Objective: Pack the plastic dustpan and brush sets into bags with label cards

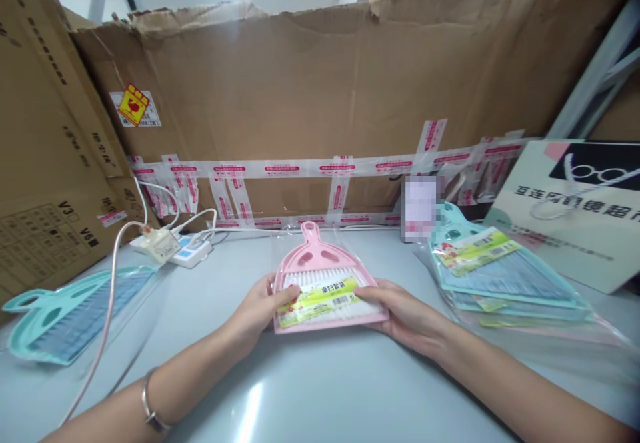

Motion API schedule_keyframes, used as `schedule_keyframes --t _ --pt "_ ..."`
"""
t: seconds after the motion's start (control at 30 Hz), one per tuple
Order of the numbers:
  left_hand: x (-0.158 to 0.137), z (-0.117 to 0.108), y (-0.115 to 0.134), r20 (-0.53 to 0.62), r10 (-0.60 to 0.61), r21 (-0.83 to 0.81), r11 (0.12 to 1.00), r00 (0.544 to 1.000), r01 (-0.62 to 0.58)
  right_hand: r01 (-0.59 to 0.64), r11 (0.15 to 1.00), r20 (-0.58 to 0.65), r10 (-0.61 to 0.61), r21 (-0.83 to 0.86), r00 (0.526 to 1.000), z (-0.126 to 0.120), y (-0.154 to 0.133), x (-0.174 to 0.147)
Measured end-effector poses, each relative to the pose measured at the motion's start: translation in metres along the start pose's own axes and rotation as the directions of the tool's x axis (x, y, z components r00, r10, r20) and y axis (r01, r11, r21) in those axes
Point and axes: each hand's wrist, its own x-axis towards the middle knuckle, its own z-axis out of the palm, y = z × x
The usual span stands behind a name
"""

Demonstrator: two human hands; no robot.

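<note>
Both hands are holding a pink dustpan set in its clear bag, low over the middle of the desk. The left hand is clamping the near left corner, thumb lying on the yellow label; the right hand is gripping the right edge, fingers under, thumb on top. The handle is pointing away, toward the cardboard wall.

To the right a stack of blue sets is lying on the desk; one more blue set is lying well apart on the left, near a power strip and its cables.

The step in hand looks like squaring the bagged set between the hands. Any further handling is calling for a steady two-sided grip, since the slick film could be slipping.
</note>
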Motion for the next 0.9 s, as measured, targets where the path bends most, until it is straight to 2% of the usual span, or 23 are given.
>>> schedule_keyframes --t 0.07,0.13,0.23,0.3,0.33,0.4,0.47,0.53,0.6,0.7,0.77,0.83,0.9 --pt "0.000 0.001 0.001 -0.074 -0.050 0.005 0.999 0.996 0.050 0.006 1.000 -0.003 -0.006 0.002 1.000 0.000 0.001 0.000" --pt "-0.001 0.002 0.003 -0.098 -0.062 -0.002 0.998 0.993 0.062 0.029 0.999 -0.040 -0.030 -0.013 0.999 -0.001 0.002 0.002" --pt "-0.005 0.004 0.005 0.057 0.009 -0.064 0.998 0.998 -0.005 0.046 0.998 -0.114 -0.051 -0.042 0.992 -0.004 0.005 0.007" --pt "-0.007 0.005 0.006 0.174 0.070 -0.107 0.993 0.982 -0.052 0.049 0.997 -0.149 -0.058 -0.067 0.987 -0.005 0.005 0.008" --pt "-0.007 0.004 0.005 0.197 0.092 -0.113 0.991 0.976 -0.071 0.054 0.996 -0.157 -0.065 -0.076 0.985 -0.005 0.004 0.008" --pt "-0.005 0.002 0.003 0.145 0.100 -0.088 0.992 0.984 -0.088 0.073 0.995 -0.140 -0.081 -0.063 0.987 -0.003 0.002 0.004" --pt "-0.001 -0.001 0.000 0.013 0.056 -0.035 0.998 0.998 -0.056 0.085 0.996 -0.073 -0.086 -0.017 0.994 -0.001 -0.001 -0.001" --pt "0.003 -0.005 -0.001 -0.115 0.016 0.000 1.000 0.993 -0.016 0.083 0.996 0.022 -0.083 0.015 0.996 -0.001 -0.005 -0.005" --pt "0.004 -0.006 -0.002 -0.147 0.010 -0.009 1.000 0.989 -0.012 0.090 0.996 0.047 -0.090 0.005 0.995 -0.002 -0.006 -0.005" --pt "0.004 -0.005 0.000 -0.050 0.035 -0.066 0.997 0.998 -0.038 0.104 0.992 -0.098 -0.110 -0.065 0.989 -0.004 -0.005 0.001" --pt "0.003 -0.003 0.001 -0.066 0.041 -0.061 0.997 0.997 -0.045 0.100 0.988 -0.208 -0.122 -0.115 0.970 -0.006 -0.003 0.005" --pt "0.002 -0.003 0.003 -0.133 0.066 0.037 0.997 0.989 -0.061 0.100 0.986 -0.257 -0.133 -0.136 0.957 -0.007 -0.003 0.008" --pt "0.000 -0.005 0.004 -0.083 0.154 0.200 0.970 0.985 -0.134 0.107 0.985 -0.261 -0.140 -0.136 0.955 -0.008 -0.004 0.009"
